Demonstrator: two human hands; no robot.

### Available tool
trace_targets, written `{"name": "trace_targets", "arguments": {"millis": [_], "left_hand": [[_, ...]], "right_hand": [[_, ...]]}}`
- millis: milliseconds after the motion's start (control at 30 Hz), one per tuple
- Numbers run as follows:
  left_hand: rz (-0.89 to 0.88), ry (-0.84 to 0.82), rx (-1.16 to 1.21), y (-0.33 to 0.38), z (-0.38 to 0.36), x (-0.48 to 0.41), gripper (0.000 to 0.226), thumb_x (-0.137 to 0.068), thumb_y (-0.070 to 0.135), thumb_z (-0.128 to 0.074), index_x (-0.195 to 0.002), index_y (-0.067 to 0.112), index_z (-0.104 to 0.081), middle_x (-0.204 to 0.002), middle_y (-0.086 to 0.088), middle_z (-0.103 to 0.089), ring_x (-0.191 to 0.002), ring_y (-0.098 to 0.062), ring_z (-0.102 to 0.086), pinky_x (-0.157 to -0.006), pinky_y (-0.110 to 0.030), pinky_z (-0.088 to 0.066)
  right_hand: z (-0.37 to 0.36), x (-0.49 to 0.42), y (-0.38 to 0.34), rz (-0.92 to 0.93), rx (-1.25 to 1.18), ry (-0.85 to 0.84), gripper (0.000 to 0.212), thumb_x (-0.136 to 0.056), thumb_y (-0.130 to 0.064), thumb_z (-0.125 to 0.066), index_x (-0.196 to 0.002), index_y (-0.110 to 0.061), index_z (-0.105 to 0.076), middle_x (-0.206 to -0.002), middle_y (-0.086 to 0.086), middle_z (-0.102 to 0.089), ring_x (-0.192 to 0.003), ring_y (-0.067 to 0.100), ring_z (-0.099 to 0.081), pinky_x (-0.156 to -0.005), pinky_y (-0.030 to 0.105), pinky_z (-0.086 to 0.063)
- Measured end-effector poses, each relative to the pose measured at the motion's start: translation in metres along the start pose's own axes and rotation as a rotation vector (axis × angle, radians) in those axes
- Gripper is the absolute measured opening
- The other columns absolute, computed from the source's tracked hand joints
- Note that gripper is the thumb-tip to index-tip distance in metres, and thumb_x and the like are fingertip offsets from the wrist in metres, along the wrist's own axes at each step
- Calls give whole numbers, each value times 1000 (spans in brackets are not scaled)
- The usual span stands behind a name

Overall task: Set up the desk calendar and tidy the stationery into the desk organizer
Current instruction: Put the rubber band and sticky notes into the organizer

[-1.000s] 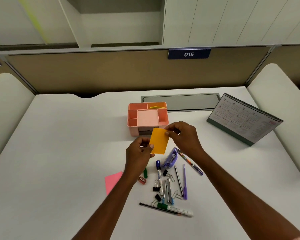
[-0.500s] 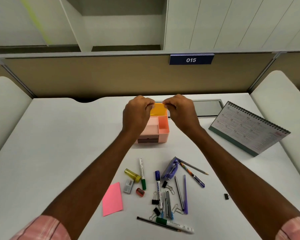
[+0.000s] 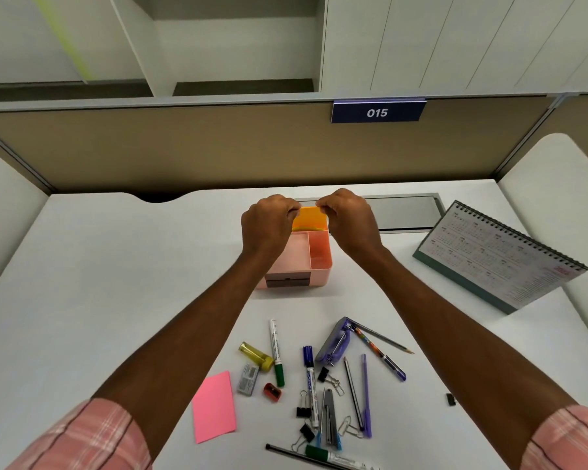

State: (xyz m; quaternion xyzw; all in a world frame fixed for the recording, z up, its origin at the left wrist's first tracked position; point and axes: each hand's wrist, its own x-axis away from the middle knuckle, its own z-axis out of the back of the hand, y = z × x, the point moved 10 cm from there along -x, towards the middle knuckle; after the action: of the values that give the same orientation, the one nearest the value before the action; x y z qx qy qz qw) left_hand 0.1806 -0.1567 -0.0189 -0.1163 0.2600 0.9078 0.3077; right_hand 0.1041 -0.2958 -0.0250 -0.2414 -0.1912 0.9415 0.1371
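One orange note (image 3: pixel 309 216) stands upright at the back compartment of the single pink organizer (image 3: pixel 316 262). The left hand (image 3: pixel 269 225) and the right hand (image 3: pixel 350 222) each pinch a top corner of it, fingers curled tight. One calendar (image 3: pixel 496 259) stands propped to the right, well apart. Nearer on the desk (image 3: pixel 99 283) lie one pink note (image 3: pixel 214 407), three markers (image 3: pixel 276 351), one purple stapler (image 3: pixel 335 340), one red sharpener (image 3: pixel 272 391) and four black binder clips (image 3: pixel 302 407), one of them off alone at the right.
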Motion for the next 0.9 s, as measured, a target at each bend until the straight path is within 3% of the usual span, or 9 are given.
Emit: {"name": "trace_targets", "arguments": {"millis": [267, 467, 767, 900], "left_hand": [[27, -135, 24, -15, -42, 3, 19, -101, 22, -65, -109, 18, -82, -110, -4, -79, -94, -26, -73, -77, -31, -55], [111, -218, 69, -29, -67, 5, 23, -102, 21, -63, -119, 15, -78, -121, -7, -76, -103, -28, -72, -92, -35, -57], [129, -261, 48, -35, -75, 7, 24, -102, 23, -63, -121, 16, -77, -122, -6, -75, -105, -26, -70, -92, -35, -57], [144, -258, 40, -38, -76, 7, 23, -102, 22, -63, -119, 16, -78, -120, -7, -76, -103, -26, -70, -85, -29, -54]], "right_hand": [[-30, 10, 20, -64, 111, -95, 17, -97, -18, -65, -102, -24, -80, -97, 1, -76, -84, 24, -68, -64, 35, -57], [-50, 11, 25, -35, 145, -172, 15, -96, -19, -68, -106, -20, -79, -97, 5, -76, -82, 27, -68, -64, 32, -54], [-66, 12, 27, -24, 165, -237, 14, -96, -15, -66, -104, -17, -77, -99, 7, -74, -85, 27, -67, -68, 37, -59], [-66, 11, 26, -29, 131, -234, 17, -97, -23, -68, -109, -14, -77, -102, 9, -74, -86, 29, -68, -70, 37, -60]]}}
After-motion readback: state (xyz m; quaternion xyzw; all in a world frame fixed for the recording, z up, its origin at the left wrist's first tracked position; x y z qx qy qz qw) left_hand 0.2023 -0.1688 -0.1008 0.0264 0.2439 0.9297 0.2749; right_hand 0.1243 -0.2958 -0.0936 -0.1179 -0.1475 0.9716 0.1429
